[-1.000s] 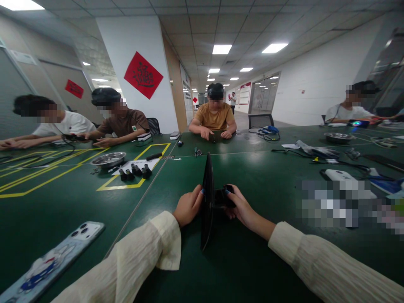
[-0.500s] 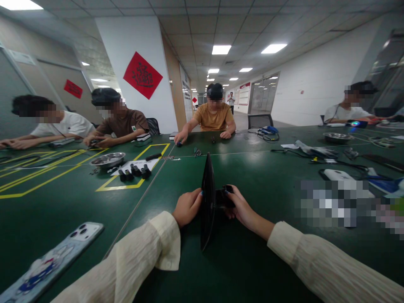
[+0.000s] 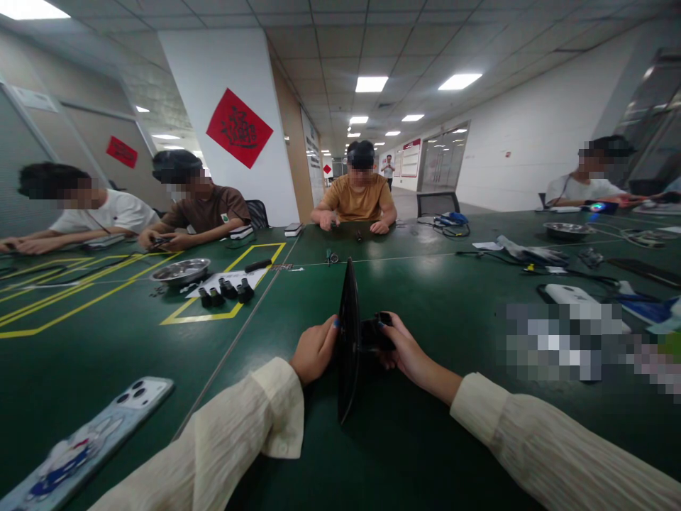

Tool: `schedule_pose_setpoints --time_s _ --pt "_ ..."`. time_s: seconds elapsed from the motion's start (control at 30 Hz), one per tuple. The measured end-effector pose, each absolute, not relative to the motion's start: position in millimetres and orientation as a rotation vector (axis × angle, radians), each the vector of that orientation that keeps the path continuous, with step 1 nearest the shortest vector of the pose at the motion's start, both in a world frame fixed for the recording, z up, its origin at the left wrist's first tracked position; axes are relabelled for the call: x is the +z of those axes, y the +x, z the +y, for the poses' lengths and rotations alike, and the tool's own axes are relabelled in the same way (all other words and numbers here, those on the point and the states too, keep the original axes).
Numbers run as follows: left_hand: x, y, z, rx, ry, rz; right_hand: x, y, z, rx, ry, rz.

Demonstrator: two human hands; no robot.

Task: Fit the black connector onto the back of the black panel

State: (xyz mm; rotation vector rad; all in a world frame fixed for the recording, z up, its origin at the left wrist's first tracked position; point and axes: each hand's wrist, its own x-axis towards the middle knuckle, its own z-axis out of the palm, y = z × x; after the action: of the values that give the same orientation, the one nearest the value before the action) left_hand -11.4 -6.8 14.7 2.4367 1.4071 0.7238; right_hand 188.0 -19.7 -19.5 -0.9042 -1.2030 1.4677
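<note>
Upright in front of me stands a thin black panel [image 3: 348,348], seen nearly edge-on, with a black bracket-like part [image 3: 375,333] projecting from its right face. What the panel exactly is, I cannot tell. My left hand [image 3: 315,349] is closed at its left side, thumb against the face and the other fingers mostly hidden. On the other side my right hand [image 3: 403,346] is wrapped round the bracket-like part, its thumb on top and some fingers out of sight beneath.
A phone in a patterned case [image 3: 90,443] lies at the lower left. Farther off are several black cylindrical parts [image 3: 226,289], a metal bowl [image 3: 181,272] and yellow tape lines. Cables and a white device [image 3: 579,305] lie to the right. Several people sit around the green table [image 3: 441,440].
The panel is almost unmoved, a touch further left. Across the table, the person in the tan shirt has drawn one hand back from the left toward the body.
</note>
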Motion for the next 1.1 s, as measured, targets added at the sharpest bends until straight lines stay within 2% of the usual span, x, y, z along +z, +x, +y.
schedule_pose_setpoints --time_s 0.13,1.1 --pt "15.9 -9.6 -5.6 0.625 2.496 1.422 -21.6 187.9 -17.9 1.46 -0.906 -1.189" --pt "16.2 -9.3 -4.6 0.721 2.358 1.396 -15.8 187.7 -21.4 1.456 -0.901 -1.187"
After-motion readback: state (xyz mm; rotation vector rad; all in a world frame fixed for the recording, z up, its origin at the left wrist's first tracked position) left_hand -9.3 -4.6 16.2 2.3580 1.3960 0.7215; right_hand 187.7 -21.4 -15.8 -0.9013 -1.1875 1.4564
